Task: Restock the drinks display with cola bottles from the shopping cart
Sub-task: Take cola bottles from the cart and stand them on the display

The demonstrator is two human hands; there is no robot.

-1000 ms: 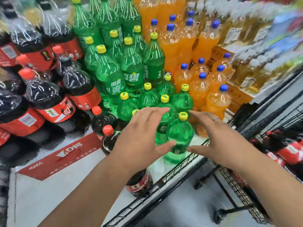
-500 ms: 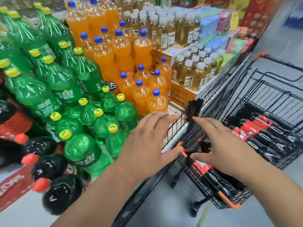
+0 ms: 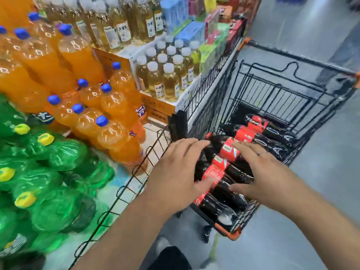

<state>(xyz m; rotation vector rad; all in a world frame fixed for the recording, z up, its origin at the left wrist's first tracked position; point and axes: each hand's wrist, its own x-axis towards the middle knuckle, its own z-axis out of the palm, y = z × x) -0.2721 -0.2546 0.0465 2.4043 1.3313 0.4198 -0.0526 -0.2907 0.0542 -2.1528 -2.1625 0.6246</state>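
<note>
The dark plastic cola bottles with red labels (image 3: 227, 152) lie on their sides in the black wire shopping cart (image 3: 272, 90), packed side by side in a row running away from the person. Each bottle's long axis runs crosswise, left to right, and the necks seem to point left towards the wire-fenced drinks display (image 3: 136, 176). The left hand (image 3: 175, 172) and right hand (image 3: 259, 178) hover palm-down just above the nearer bottles, one towards each end. Each grip is wide, fingers spread, holding nothing. Neither hand is clearly nearer. The next move likely calls for closing on neck and base together, then swinging left past the green plastic bottles with yellow caps (image 3: 58, 152). The cola section is out of view.
</note>
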